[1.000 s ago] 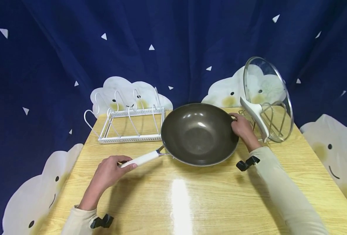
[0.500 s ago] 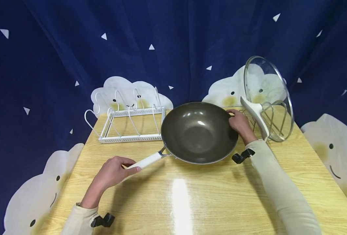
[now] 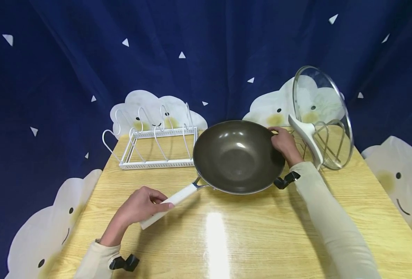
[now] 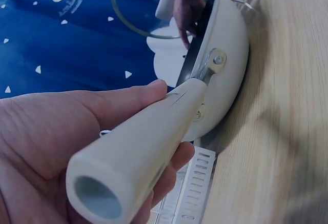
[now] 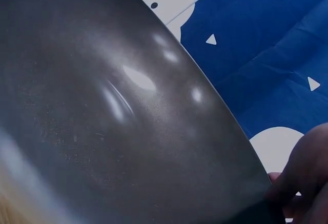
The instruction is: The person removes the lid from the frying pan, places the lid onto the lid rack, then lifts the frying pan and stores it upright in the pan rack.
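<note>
A wok (image 3: 238, 159) with a dark brown inside and a long white handle (image 3: 183, 194) is in the middle of the head view. My left hand (image 3: 144, 205) grips the handle partway along, its thumb on one side and fingers curled under, as the left wrist view shows. The handle's hollow end (image 4: 100, 196) sticks out past the palm. At the opposite rim my right hand (image 3: 284, 141) holds the wok's far side, fingers curled at the edge. The wok's pale outer wall (image 4: 230, 44) stands close over the table in the left wrist view.
On the left stands a white wire rack (image 3: 157, 164) with several upright loops. To the right, a glass lid (image 3: 345, 112) with a white grip (image 3: 307, 133) leans upright in a wire holder (image 3: 331, 139). Behind the wooden table (image 3: 261, 232) hangs a dark blue curtain (image 3: 206, 50).
The wok has turned slightly, its handle now angled more toward the front. My left hand has shifted right along the handle, uncovering its end. The right hand has moved slightly with the rim.
</note>
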A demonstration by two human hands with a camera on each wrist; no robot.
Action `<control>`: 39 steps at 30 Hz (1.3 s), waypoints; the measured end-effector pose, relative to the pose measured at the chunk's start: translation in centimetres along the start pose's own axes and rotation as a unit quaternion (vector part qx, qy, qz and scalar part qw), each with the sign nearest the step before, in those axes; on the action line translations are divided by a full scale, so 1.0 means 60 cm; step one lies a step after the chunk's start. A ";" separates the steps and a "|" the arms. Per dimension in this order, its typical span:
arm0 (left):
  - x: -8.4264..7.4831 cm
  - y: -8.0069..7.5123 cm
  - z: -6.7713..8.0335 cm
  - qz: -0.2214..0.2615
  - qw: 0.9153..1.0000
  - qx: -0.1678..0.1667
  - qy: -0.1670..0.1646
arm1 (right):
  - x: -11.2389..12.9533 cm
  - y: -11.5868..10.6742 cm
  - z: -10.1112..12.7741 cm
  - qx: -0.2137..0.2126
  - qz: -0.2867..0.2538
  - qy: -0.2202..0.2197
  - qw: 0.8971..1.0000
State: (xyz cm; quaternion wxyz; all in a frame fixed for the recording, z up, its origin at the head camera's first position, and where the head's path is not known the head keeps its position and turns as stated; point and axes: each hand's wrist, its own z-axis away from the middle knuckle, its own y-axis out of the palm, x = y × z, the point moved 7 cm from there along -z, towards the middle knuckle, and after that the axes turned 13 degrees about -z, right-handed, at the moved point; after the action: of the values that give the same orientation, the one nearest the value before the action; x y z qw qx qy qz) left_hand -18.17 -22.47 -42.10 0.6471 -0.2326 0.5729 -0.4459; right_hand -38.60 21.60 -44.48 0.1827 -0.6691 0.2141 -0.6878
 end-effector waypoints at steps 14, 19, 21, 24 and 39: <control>-0.011 0.037 -0.003 0.072 0.995 0.054 0.044 | 0.009 0.006 -0.030 0.017 0.010 -0.004 1.000; -0.016 0.053 -0.002 0.099 0.990 0.081 0.054 | 0.012 0.009 -0.038 0.021 -0.001 0.002 1.000; -0.019 0.059 -0.001 0.108 0.989 0.090 0.056 | 0.015 0.010 -0.041 0.020 0.000 0.002 1.000; -0.023 0.066 0.001 0.121 0.986 0.097 0.059 | 0.017 0.011 -0.046 0.020 0.004 0.002 1.000; -0.044 0.096 0.004 0.184 0.974 0.119 0.052 | 0.027 0.016 -0.069 0.027 -0.038 -0.010 0.999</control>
State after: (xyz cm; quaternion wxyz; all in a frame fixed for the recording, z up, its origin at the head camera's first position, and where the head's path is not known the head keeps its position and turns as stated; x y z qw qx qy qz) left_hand -16.00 -17.44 -45.31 0.7103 -0.0210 0.5815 -0.3960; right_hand -42.82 20.15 -43.68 0.1770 -0.6785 0.1683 -0.6928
